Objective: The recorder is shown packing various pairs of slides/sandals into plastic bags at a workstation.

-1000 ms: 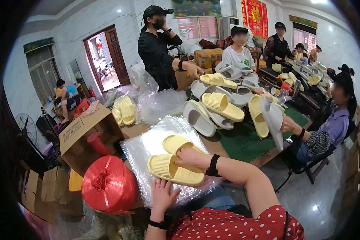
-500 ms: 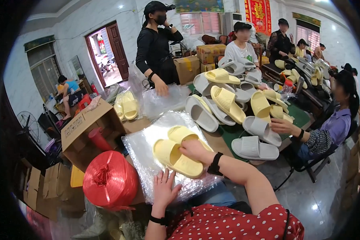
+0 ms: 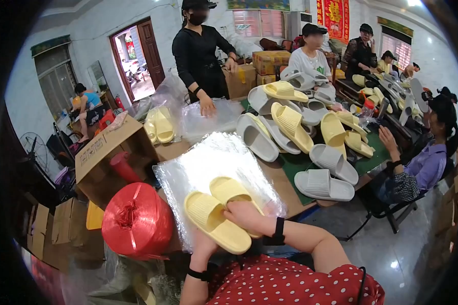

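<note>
The brown counter point(image 3: 268, 175) is the broadest item in my remote view; on it lies the stack of clear plastic film point(image 3: 213, 150), my landmark for every position below. Standing co-worker in black point(image 3: 203, 76): beyond the stack, one hand lowered to loose clear bags point(image 3: 225, 114). Green mat point(image 3: 369, 165): on the counter, right of the stack. Heap of slippers point(image 3: 292, 126), yellow and gray mixed: over the mat, right of the stack, with two gray slippers point(image 3: 323, 184) at its near side. Open cardboard box point(image 3: 97, 150): left of the stack. Roll of red twine point(image 3: 150, 223): near and left of the stack, just beside it. Pair of yellow slippers point(image 3: 231, 235), the item I handle: over the near part of the stack, side by side, straps up, toes pointing away from me. My right hand point(image 3: 247, 216): closed narrowly on the pair where their inner edges meet, fingertips partly hidden. My left hand point(image 3: 204, 245): at the near edge of the stack, partly behind the left slipper; I cannot tell whether it grips or merely supports. Red cup point(image 3: 124, 166): tilted, at the box's opening, left of the stack.
</note>
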Tool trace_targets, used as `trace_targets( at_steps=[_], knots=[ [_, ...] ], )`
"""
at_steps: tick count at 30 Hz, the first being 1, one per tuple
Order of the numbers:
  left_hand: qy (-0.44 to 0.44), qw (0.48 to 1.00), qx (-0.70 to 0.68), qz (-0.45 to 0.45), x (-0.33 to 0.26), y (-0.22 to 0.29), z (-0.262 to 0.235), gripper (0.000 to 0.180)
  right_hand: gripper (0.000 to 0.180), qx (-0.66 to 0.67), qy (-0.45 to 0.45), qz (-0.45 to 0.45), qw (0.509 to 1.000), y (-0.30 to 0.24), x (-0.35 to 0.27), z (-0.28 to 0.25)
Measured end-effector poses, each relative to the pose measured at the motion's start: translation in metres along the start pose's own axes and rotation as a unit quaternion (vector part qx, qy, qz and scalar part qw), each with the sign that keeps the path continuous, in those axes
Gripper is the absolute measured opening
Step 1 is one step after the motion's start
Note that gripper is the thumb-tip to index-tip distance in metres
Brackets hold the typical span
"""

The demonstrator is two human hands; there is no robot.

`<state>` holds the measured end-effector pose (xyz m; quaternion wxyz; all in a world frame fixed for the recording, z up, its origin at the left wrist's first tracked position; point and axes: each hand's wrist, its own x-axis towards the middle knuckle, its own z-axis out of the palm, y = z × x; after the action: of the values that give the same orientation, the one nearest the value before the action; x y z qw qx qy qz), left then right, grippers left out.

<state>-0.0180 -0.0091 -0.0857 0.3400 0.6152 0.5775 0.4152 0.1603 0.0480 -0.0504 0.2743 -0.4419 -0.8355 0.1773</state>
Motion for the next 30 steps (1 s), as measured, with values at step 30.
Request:
trace_targets(
  at_steps=[30],
  knots=[
    [-0.047, 0.902, 0.382, 0.195, 0.0, 0.033, -0.01, 0.089, 0.027, 0.274, 0.278, 0.144, 0.909, 0.056, -0.11, -0.076]
  ],
)
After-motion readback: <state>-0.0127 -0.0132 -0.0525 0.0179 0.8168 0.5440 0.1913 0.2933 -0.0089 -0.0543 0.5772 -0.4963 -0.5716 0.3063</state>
